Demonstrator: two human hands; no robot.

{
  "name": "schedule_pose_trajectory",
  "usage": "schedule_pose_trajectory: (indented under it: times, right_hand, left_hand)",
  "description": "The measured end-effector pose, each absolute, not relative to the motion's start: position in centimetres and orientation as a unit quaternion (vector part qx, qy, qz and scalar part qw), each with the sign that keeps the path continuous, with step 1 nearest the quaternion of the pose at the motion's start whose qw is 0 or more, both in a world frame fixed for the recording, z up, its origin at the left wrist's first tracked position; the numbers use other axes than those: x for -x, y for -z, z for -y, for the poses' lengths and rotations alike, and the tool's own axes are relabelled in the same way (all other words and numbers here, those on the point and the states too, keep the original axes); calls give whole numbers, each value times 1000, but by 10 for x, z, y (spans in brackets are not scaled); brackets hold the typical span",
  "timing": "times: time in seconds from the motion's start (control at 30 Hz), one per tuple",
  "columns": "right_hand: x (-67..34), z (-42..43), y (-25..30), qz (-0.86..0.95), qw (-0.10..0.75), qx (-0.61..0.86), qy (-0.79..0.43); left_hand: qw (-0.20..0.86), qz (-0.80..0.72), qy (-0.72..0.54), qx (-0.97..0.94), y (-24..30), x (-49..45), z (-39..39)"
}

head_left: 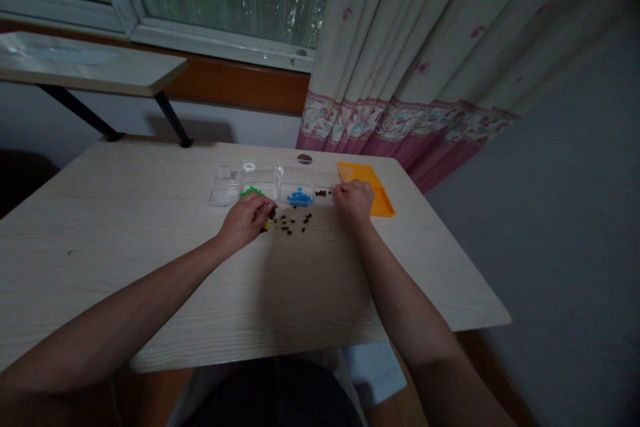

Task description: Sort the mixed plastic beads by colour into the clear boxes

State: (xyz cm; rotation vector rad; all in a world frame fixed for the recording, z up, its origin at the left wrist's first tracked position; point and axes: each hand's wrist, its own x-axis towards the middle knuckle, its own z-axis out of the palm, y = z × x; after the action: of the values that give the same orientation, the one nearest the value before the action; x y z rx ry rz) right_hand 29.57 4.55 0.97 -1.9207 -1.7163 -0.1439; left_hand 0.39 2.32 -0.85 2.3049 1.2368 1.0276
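Observation:
My left hand (245,220) is over the table with thumb and fingers pressed together, at the left edge of a scatter of small dark brown pieces (289,232). Dark and yellow bits lie at its fingertips, and I cannot make out what is in the pinch. Behind it, a clear plastic box holds green pieces (253,191), partly covered by the hand. Beside that stands an open clear box with blue pieces (300,198). My right hand (355,200) is closed in a pinch next to a few brown pieces (321,193); its fingertips' contents are too small to tell.
An orange tray (384,203) lies partly behind my right hand. Another clear box (223,197) stands at the row's left end. A small dark oval (305,159) lies farther back. A raised shelf (100,73) is at back left, a curtain (395,113) at back right.

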Motion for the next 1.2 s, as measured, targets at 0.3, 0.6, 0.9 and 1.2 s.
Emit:
schedule_pose_trajectory:
  times: [0.3,0.6,0.9,1.2]
  right_hand:
    - [-267,-36,-4,708,341,611,96]
    - [-233,-22,-1,793,308,521,77]
    - [-231,-21,1,802,294,516,61]
    - [-228,-20,-1,812,269,515,54]
  left_hand:
    - [52,-449,-274,-849,5,-4,-16]
    - [16,-453,-250,-856,3,-5,-13]
    - [3,-442,-235,-866,5,-2,-15]
    - [21,-403,-237,-883,6,-4,-16]
